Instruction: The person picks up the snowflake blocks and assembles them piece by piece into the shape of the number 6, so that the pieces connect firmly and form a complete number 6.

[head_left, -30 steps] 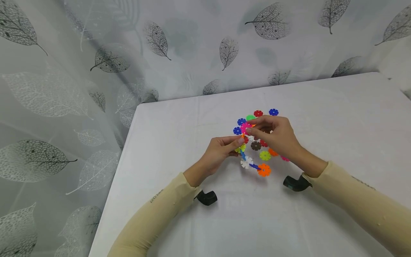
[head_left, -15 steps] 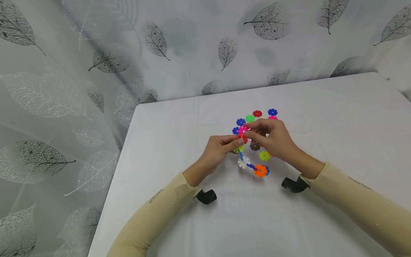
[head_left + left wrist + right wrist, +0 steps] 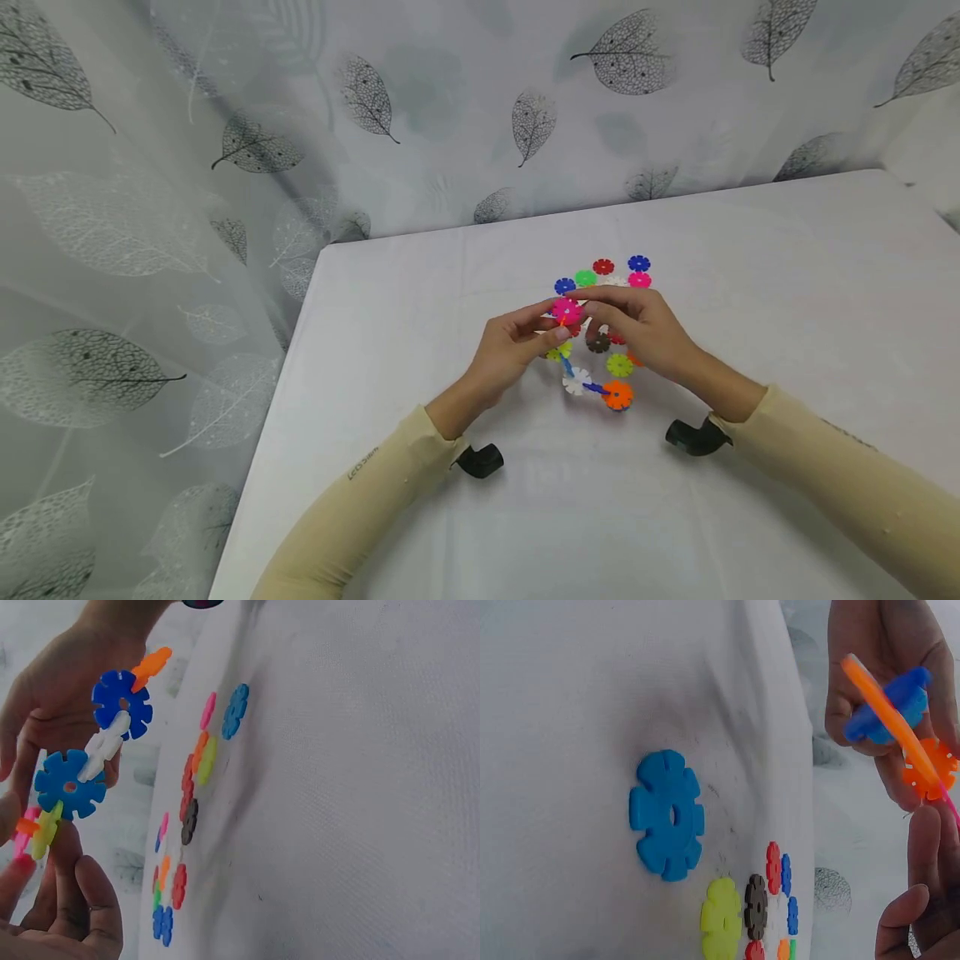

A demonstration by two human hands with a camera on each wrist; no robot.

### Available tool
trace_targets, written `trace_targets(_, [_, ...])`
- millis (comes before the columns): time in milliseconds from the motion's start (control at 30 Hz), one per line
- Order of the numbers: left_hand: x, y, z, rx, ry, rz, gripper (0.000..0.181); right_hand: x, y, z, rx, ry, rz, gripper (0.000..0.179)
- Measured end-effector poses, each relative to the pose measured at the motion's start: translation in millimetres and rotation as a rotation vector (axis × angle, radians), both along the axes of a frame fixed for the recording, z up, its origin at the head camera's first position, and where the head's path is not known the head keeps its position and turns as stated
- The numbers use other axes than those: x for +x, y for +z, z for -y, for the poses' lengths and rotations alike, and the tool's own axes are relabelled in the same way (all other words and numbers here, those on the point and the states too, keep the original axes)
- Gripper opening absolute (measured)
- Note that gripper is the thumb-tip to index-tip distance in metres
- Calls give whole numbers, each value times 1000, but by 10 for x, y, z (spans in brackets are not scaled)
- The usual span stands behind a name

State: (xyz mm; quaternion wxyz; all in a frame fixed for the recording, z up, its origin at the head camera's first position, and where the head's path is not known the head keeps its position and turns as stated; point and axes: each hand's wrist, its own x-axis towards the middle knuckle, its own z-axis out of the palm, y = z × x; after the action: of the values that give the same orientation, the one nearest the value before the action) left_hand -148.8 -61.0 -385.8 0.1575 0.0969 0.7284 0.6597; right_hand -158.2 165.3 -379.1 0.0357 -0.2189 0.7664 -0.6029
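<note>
My left hand (image 3: 517,343) holds a chain of slotted plastic interlocking discs. Its pink disc (image 3: 566,311) is uppermost, close to the left fingertips. My right hand (image 3: 637,321) has its curled fingers and thumb at that disc's right edge. Below the left hand hang a yellow disc (image 3: 558,350), a light blue disc (image 3: 70,784), a white disc (image 3: 577,381), a dark blue disc (image 3: 122,705) and an orange disc (image 3: 617,396) at the end. Another orange disc (image 3: 930,769) joins the pink and yellow ones. The right hand's grip is partly hidden.
Several loose discs lie on the white tablecloth (image 3: 420,283) behind the hands, among them a brown disc (image 3: 597,342), a green disc (image 3: 586,277) and a red disc (image 3: 603,267). A loose light blue disc (image 3: 667,815) lies nearer. A leaf-patterned curtain (image 3: 450,108) hangs behind.
The right hand has shifted slightly left and down with the pink disc, bringing it to the left fingertips. The pink disc now faces the head camera more fully.
</note>
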Motion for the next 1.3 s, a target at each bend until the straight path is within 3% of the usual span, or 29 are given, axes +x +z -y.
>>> trace_targets(100, [-12,-12,20,7,13,-10,54,-11,7,-34,21,-55,-21,36])
trace_targets(433, [-34,-12,59,7,51,35,53,-109,12,-218,6,-361,-25,48])
trace_targets(700, [-33,-7,67,11,65,79,53,-160,-86,-334,43,-483,49,50])
trace_targets(833, [-30,-3,60,8,76,86,53,-169,-119,-395,132,-478,116,51])
trace_targets(1033, [-30,-7,51,10,102,83,52,-206,-167,-513,389,-371,252,54])
trace_targets(1300, [-24,-23,51,18,116,81,53,-258,-223,-615,635,-235,275,46])
